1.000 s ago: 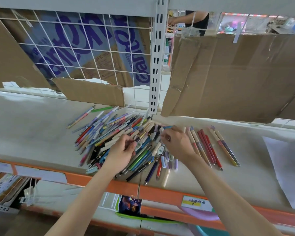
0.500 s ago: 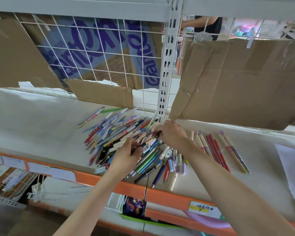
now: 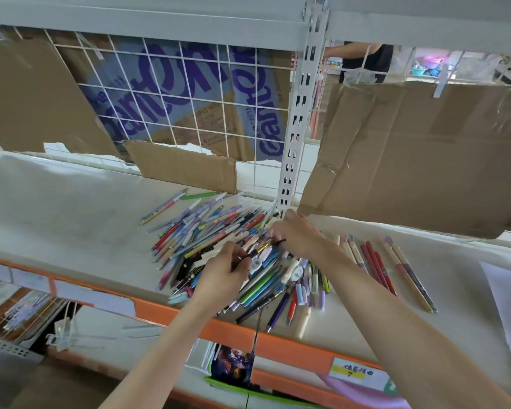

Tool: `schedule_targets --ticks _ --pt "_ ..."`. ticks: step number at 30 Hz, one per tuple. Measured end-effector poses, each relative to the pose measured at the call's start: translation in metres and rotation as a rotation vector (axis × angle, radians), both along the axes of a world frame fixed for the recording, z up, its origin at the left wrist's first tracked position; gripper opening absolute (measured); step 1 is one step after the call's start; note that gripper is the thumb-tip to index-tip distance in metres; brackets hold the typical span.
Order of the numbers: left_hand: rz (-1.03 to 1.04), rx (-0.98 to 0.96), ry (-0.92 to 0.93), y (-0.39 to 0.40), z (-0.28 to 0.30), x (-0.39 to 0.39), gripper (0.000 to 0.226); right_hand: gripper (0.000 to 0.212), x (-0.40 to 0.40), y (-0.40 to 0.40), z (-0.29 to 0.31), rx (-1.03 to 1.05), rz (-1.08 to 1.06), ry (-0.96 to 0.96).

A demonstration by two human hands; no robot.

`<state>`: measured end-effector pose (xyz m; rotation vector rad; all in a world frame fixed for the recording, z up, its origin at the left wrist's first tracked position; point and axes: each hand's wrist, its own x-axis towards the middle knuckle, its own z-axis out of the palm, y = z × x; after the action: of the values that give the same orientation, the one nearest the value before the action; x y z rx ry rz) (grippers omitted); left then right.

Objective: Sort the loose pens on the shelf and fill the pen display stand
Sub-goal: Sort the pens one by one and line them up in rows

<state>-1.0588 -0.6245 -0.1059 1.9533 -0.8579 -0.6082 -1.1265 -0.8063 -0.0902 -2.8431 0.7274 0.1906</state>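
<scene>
Both hands moved deeper into pen pile (image 3: 219,249); five sorted pens (image 3: 393,267) aside.

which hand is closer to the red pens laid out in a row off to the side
Right. The right hand is at the far edge of the pen pile, just beside the red pens; the left hand is on the pile's near side, farther from them.
</scene>
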Motion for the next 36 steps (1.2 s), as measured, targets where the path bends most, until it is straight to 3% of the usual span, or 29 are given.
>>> schedule_targets --ticks 3,7,9,21,25,31,34,36 --pt "0.005 0.010 0.010 0.001 0.000 0.001 0.011 0.008 -0.012 0.001 -0.006 0.255 -0.131 -0.340" --pt "0.009 -0.015 0.075 0.000 0.001 0.000 0.009 0.016 -0.036 0.014 0.000 1.134 -0.478 -0.911" --pt "-0.003 -0.045 0.097 -0.002 0.003 -0.003 0.010 0.014 -0.045 0.020 0.003 1.311 -0.494 -1.037" --pt "-0.085 -0.113 0.084 -0.008 0.014 -0.013 0.005 0.012 -0.056 0.038 0.007 1.325 -0.457 -1.138" --pt "-0.097 -0.132 0.083 -0.008 0.017 -0.014 0.007 0.008 -0.057 0.037 0.008 1.339 -0.526 -1.270" --pt "-0.154 -0.144 0.050 -0.011 0.015 -0.017 0.010 0.014 -0.056 0.045 0.003 1.210 -0.418 -1.029" --pt "-0.179 -0.120 0.002 -0.012 0.014 -0.020 0.025 0.015 -0.055 0.050 0.003 1.197 -0.436 -1.045" --pt "-0.165 -0.142 0.066 -0.014 0.015 -0.024 0.032 0.017 -0.054 0.052 0.004 1.184 -0.446 -1.068"
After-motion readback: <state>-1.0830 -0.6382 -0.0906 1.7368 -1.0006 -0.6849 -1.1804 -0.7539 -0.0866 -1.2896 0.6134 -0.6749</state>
